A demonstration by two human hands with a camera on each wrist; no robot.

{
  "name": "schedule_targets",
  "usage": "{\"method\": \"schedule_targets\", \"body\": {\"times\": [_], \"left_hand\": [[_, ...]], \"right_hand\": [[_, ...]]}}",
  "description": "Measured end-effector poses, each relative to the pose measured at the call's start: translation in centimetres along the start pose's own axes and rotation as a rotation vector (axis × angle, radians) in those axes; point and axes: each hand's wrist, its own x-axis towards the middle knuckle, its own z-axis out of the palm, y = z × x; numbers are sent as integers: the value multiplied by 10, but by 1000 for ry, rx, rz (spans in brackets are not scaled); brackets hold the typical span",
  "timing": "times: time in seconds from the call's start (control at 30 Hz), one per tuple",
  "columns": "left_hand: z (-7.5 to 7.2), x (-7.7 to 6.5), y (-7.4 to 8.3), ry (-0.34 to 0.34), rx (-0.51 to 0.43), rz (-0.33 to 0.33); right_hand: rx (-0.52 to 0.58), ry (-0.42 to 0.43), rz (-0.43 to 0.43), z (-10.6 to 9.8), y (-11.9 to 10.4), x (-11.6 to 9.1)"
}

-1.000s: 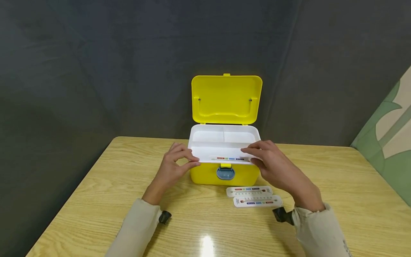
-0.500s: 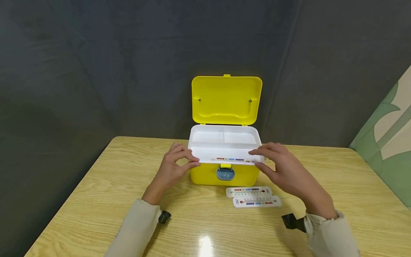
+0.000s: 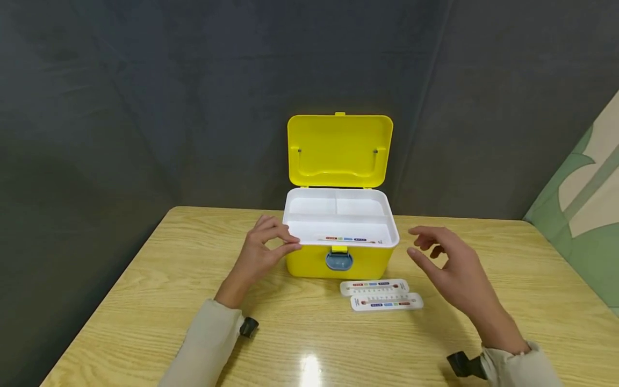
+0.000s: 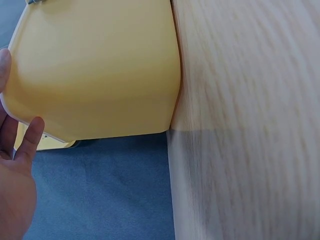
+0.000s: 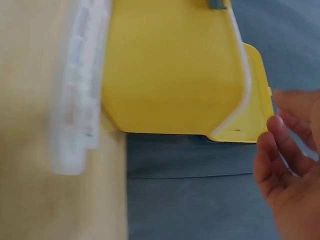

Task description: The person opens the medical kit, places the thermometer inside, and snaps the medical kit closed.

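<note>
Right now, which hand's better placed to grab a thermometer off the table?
Probably right: the right hand is empty and nearer both tabletop thermometers; the left hand pinches the white tray at one corner.

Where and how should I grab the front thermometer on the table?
Probably pinch the front thermometer by its right end, coming from the right with the right hand. It lies flat, and that end juts past the rear thermometer, so both long edges look free there; farther left, the rear thermometer crowds its far edge.
</note>
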Motion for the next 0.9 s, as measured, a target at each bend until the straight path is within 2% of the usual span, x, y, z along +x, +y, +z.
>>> {"method": "schedule_targets", "body": {"times": [0.13, 0.3, 0.57, 0.7, 0.9], "left_hand": [[1, -1, -2, 9, -5, 18], [2, -2, -4, 12, -18, 21], [2, 0, -4, 32, -22, 62], [1, 0, -5, 27, -25, 53], [1, 1, -3, 11, -23, 37]], "right_hand": [[38, -70, 101, 7, 9, -12], [88, -204, 160, 18, 25, -26], [164, -345, 196, 28, 43, -28], [167, -419, 200, 29, 48, -28], [147, -468, 210, 30, 50, -29]]}}
